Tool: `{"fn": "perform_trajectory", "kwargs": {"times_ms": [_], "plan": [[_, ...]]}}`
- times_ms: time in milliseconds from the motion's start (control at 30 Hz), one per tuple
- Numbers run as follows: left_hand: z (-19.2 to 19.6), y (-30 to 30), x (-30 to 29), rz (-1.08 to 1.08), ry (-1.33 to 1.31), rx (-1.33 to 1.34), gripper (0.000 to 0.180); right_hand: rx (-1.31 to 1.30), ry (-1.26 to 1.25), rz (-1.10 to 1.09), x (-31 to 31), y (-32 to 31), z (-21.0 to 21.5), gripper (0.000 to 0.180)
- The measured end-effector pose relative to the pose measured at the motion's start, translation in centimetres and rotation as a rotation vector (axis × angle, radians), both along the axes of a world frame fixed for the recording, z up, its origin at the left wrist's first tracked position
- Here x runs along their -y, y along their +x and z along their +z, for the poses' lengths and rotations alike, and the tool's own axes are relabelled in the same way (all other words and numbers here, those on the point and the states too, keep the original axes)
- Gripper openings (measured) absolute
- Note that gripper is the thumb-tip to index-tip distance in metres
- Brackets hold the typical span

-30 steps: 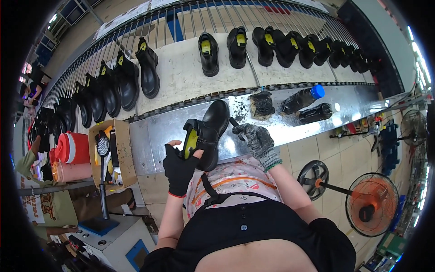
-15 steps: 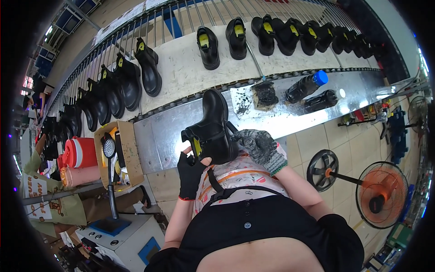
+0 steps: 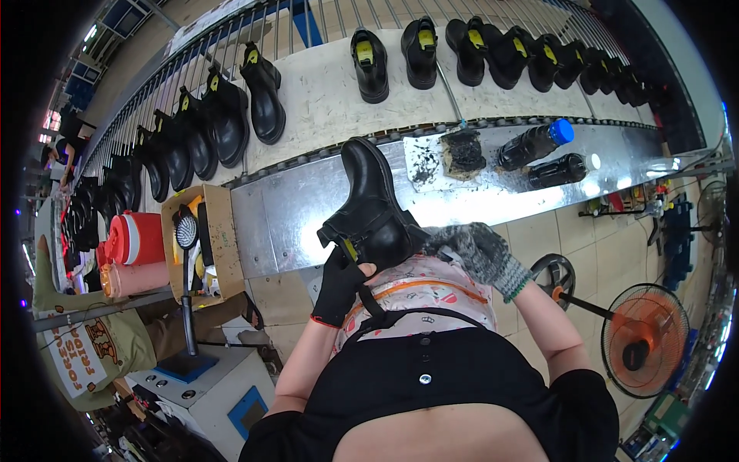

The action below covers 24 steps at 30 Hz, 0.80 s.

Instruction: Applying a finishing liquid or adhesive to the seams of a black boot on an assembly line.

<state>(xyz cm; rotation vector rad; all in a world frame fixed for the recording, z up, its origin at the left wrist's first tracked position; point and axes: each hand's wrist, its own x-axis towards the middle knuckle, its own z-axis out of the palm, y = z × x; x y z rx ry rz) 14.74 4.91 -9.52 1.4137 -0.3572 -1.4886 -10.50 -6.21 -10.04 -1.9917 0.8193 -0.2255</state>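
A black leather ankle boot with a yellow lining lies tilted in front of me, toe pointing away. My left hand, in a black glove with bare fingertips, is closed on the boot's shaft opening. At the heel, on the sole side, my right hand in a grey knit glove has its fingers curled together. A small dark thing shows between these fingers and the heel; its kind is hidden. Behind the boot is a metal ledge. On it lie a black-smeared white sheet and a blackened sponge-like block.
Two bottles of dark liquid, one blue-capped and one lying down, are on the ledge. Several black boots line the conveyor. At left stand a cardboard box with a brush and a red jug. A fan stands right.
The boot has shifted slightly right in the picture and turned a little, toe leftward. My right hand has moved right with it, still by the heel. My left hand keeps its hold.
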Motion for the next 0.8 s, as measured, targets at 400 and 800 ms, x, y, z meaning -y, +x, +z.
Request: {"fn": "perform_trajectory", "kwargs": {"times_ms": [400,800], "plan": [[1.8,-1.4,2.4,0.162,-0.013,-0.356,0.045,0.055,-0.172,-0.089,-2.9,-2.1,5.6,0.039],[0.7,1.0,2.8,0.253,-0.016,-0.653,0.035,0.264,0.310,-0.426,-3.3,-2.6,5.1,0.059]]}}
